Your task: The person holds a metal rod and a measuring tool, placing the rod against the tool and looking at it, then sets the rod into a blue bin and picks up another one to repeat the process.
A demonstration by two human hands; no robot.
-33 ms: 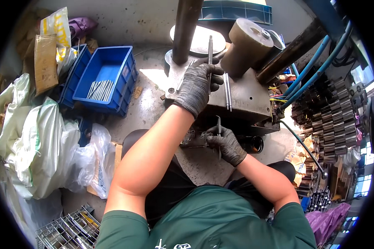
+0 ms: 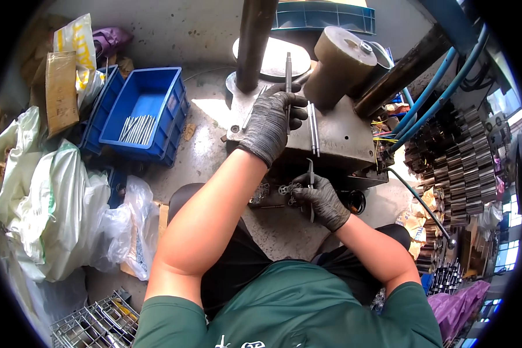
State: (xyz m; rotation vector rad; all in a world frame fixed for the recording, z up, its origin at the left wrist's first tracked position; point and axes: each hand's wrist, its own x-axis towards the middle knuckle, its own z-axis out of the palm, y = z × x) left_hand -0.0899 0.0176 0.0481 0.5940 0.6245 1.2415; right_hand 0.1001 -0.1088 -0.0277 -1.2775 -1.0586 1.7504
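Observation:
My left hand (image 2: 269, 122), in a grey work glove, is closed around a stepped metal shaft (image 2: 289, 72) with a narrower upper end. It is above the machine's metal block (image 2: 345, 124). Beside that hand, two slim metal rods (image 2: 314, 130) lie on the block, and another thin rod (image 2: 254, 107) is partly hidden by the glove. My gloved right hand (image 2: 326, 204) is closed on tweezers (image 2: 311, 171) with a bent tip, in front of the block. Small looped metal pieces (image 2: 289, 189) show at its fingertips; how they are held cannot be made out.
Blue bins (image 2: 174, 124) stand at the left, one with several metal rods (image 2: 137, 129) inside. White sacks (image 2: 58, 203) lie nearer. A dark post (image 2: 255, 46) and a grey cylinder (image 2: 336, 69) rise behind. Stacked metal parts (image 2: 461, 168) and blue hoses (image 2: 441, 95) are at the right.
The view has shifted slightly. My right hand has moved a little to the right, and more of the looped metal pieces shows at its fingers. Both hands keep their hold.

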